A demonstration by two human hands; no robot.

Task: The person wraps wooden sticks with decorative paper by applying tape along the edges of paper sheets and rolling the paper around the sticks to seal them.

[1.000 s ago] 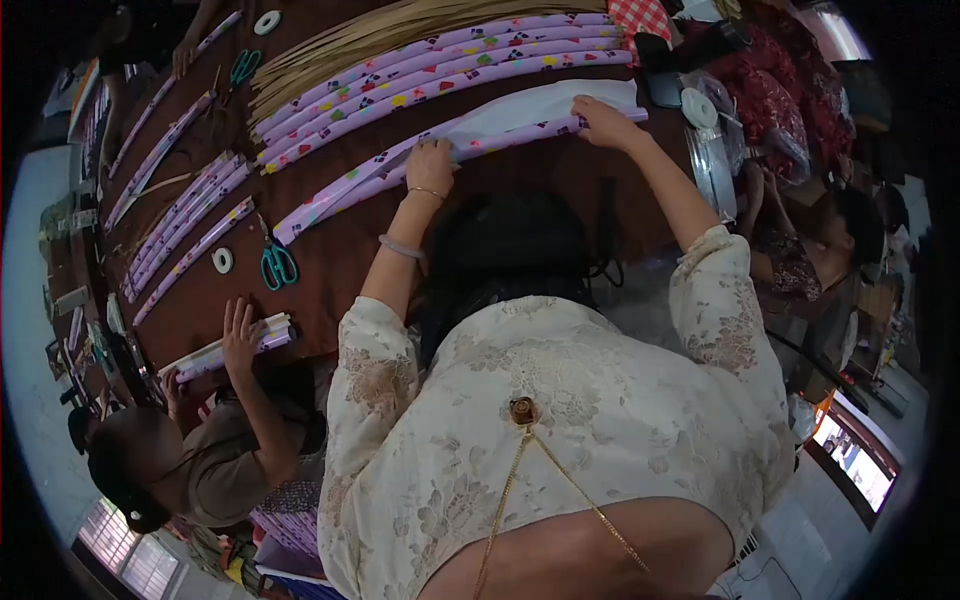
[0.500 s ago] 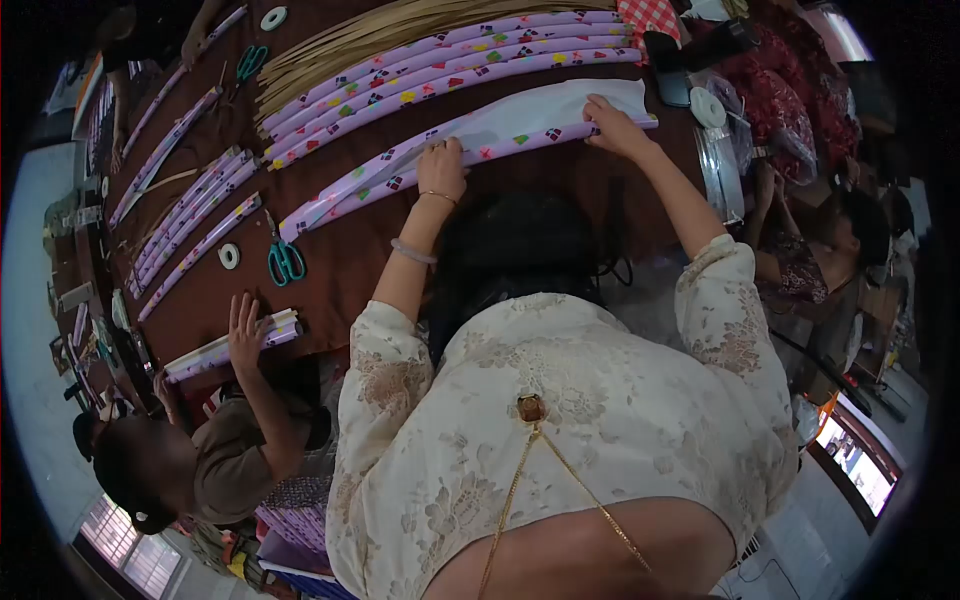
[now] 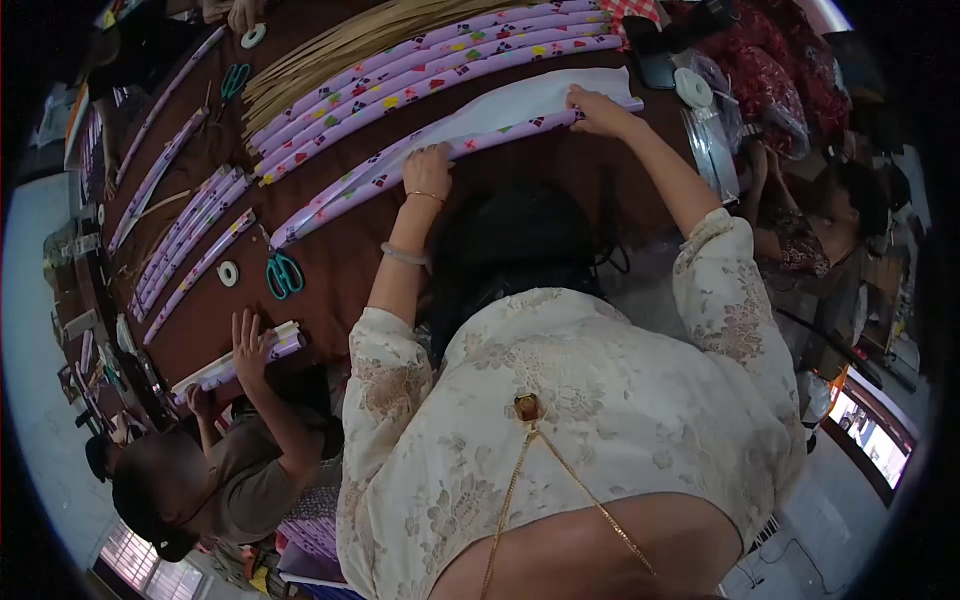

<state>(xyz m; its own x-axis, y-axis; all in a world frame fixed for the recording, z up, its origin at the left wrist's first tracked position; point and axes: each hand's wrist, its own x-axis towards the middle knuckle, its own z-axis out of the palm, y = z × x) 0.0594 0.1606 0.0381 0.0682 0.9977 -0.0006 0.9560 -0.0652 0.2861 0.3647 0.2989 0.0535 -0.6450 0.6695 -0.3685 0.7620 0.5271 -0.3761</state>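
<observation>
A long purple patterned sheet, partly rolled, lies on the brown tablecloth with its white inner side showing. My left hand is closed on its near rolled edge around the middle; the fingertips are partly hidden. Toward the right end, my right hand pinches the same edge. Several finished-looking purple rolls lie side by side beyond the sheet, next to a bundle of brown strips. Teal-handled scissors and a white tape roll lie to the left.
A co-worker at the lower left handles a short purple roll. More purple rolls lie on the left. At the right are a black phone-like object, another tape roll and another person.
The sheet's near edge is rolled further over, with less white showing near my left hand. The view has shifted slightly. Both my hands still hold the edge.
</observation>
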